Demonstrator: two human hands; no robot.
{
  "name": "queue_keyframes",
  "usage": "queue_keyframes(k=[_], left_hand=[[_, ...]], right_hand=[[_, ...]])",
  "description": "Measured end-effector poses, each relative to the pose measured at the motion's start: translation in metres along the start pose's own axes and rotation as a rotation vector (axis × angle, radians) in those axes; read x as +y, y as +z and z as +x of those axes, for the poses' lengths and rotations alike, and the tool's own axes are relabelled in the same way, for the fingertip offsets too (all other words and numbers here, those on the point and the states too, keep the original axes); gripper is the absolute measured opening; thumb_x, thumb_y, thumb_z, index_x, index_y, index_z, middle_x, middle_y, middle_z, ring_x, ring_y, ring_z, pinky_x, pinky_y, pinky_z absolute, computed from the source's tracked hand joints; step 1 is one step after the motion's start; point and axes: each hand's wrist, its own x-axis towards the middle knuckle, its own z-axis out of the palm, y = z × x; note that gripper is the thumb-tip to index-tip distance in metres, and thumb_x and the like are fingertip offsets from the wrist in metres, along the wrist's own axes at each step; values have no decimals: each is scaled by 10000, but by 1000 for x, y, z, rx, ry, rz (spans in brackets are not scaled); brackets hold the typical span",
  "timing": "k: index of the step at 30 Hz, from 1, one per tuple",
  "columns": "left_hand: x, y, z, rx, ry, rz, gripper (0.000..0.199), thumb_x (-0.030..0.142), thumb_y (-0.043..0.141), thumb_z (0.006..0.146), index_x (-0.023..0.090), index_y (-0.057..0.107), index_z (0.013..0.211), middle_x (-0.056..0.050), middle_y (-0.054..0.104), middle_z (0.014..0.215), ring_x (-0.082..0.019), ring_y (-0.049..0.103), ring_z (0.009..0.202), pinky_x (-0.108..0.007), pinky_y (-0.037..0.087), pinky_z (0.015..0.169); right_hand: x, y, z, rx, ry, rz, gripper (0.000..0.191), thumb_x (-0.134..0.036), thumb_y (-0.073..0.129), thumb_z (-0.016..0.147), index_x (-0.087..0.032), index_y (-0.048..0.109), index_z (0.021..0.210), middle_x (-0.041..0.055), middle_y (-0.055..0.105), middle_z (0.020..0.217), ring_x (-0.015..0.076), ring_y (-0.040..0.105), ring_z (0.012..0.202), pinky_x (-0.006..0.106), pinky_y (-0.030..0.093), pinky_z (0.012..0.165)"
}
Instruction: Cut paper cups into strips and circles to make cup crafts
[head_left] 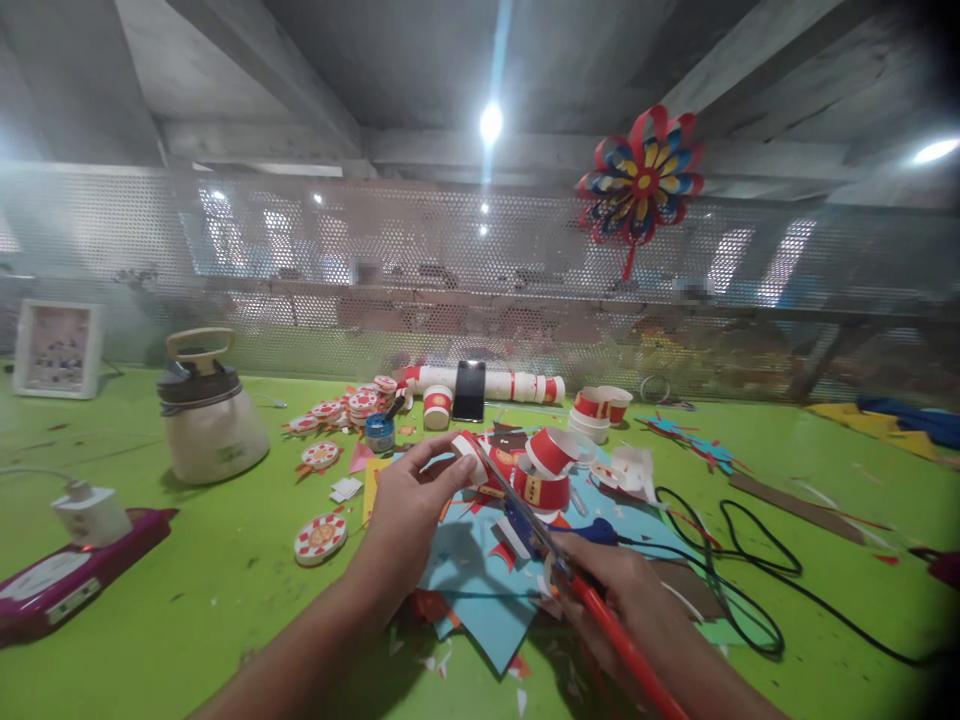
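Observation:
In the head view, my left hand point(409, 515) pinches a small red-and-white piece of paper cup point(471, 466) between thumb and fingers. My right hand point(619, 580) grips red-handled scissors point(534, 522), their blades pointing up and left to the cup piece. Whether the blades bite into the paper, I cannot tell. Just behind the scissors lies a blue glue gun point(596, 532), partly hidden by them. Cut red-and-white cup rings point(551, 452) stand beyond the blades. Blue paper sheets point(495, 625) with scattered scraps lie under my hands.
Several decorated discs point(321, 538) and a small blue jar point(380, 432) are on the left. A phone point(470, 392) leans on a row of stacked cups point(525, 387). A black cord point(750, 600) loops right. A jug point(210, 425) and purple power strip point(82, 575) stand far left.

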Motion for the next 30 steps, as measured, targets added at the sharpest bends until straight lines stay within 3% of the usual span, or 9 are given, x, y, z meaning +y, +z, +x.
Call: queue_keyframes(k=[5, 10, 19, 23, 30], left_hand=[[4, 3, -1, 11, -1, -84, 371, 273, 809, 633, 155, 701, 968, -101, 729, 936, -221, 674, 840, -341, 514, 802], [9, 3, 1, -20, -63, -205, 324, 285, 795, 660, 131, 672, 918, -113, 708, 878, -216, 667, 773, -367, 536, 755], [7, 1, 1, -27, -72, -139, 349, 251, 811, 626, 115, 678, 918, -120, 681, 924, -212, 648, 758, -371, 553, 696], [8, 4, -1, -23, -66, -137, 334, 249, 810, 626, 118, 689, 909, -116, 697, 906, -211, 657, 753, -366, 555, 702], [7, 4, -1, -25, -54, -133, 347, 255, 806, 636, 108, 678, 923, -120, 696, 916, -213, 660, 753, -373, 558, 710]], right_hand=[[5, 3, -1, 31, -24, -7, 240, -210, 509, 785, -194, 711, 912, 6, 688, 726, 175, 614, 650, 234, 482, 652], [6, 1, 0, 1, 22, -69, 229, -222, 506, 791, -188, 709, 891, 5, 678, 696, 174, 598, 621, 225, 450, 590], [5, -5, 4, -81, 48, -102, 222, -217, 477, 809, -188, 696, 832, -15, 646, 623, 146, 533, 521, 210, 387, 506], [3, -7, 4, -64, -6, -106, 287, -187, 475, 773, -190, 709, 939, 3, 681, 694, 165, 574, 582, 215, 411, 537], [7, -3, 3, -27, -30, -131, 297, -175, 487, 781, -211, 714, 969, -15, 663, 677, 157, 563, 565, 207, 411, 538]])
